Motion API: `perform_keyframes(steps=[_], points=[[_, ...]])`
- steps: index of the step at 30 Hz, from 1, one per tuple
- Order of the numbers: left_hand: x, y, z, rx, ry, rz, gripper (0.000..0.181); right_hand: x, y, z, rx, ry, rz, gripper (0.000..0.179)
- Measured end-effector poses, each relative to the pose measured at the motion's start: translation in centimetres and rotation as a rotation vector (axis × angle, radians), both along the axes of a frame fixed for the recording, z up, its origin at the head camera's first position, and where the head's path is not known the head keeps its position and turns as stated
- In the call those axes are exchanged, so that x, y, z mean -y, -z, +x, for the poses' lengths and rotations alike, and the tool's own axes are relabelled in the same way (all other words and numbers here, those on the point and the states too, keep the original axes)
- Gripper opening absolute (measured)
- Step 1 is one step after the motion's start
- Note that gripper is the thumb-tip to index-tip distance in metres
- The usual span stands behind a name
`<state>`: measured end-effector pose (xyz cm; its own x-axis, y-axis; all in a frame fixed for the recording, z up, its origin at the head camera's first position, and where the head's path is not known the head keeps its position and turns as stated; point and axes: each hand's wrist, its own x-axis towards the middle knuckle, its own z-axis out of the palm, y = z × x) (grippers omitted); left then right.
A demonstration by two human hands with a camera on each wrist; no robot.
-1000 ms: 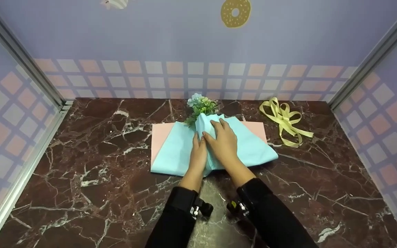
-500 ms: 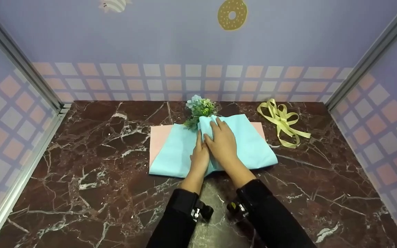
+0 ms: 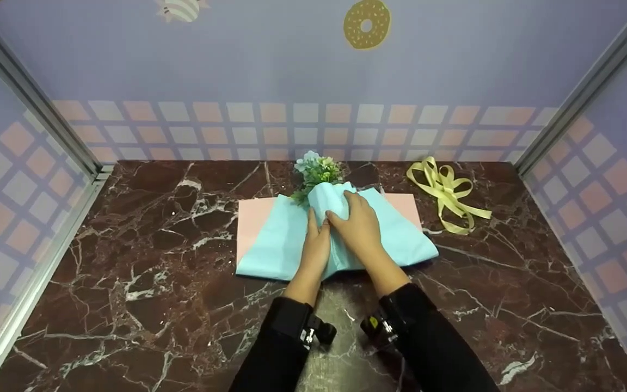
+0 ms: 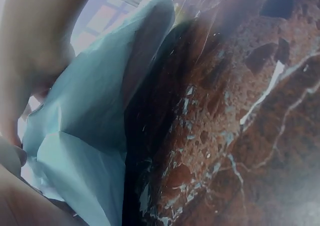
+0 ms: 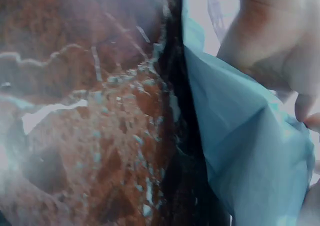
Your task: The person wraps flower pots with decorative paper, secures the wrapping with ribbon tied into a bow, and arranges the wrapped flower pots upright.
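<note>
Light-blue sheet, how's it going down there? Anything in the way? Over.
Left hand, right hand gripping folded light-blue sheet. Pink sheet beneath; flowers poking past far edge. Nothing visibly blocking; yellow ribbon off right.

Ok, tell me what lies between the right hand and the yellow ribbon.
The head view shows it: from the right hand to the yellow ribbon come the blue sheet, the pink sheet, then bare tabletop.
</note>
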<state>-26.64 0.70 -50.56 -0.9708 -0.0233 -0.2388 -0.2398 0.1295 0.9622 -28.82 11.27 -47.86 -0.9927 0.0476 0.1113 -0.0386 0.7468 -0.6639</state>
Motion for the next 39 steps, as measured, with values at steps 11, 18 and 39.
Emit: perform_keyframes(steps=[11, 18, 39], points=[[0.2, 0.0, -0.3, -0.033, 0.016, -0.020, 0.059, -1.2, 0.0, -2.2, 0.073, -0.099, 0.024, 0.065], [-0.3, 0.4, 0.0, -0.022, 0.028, -0.045, 0.064, -3.2, 0.2, -4.3, 0.079, -0.229, -0.086, 0.063], [-0.5, 0.1, 0.3, -0.039, -0.008, -0.106, 0.061, -6.3, 0.1, -6.2, 0.062, -0.438, -0.003, 0.093]])
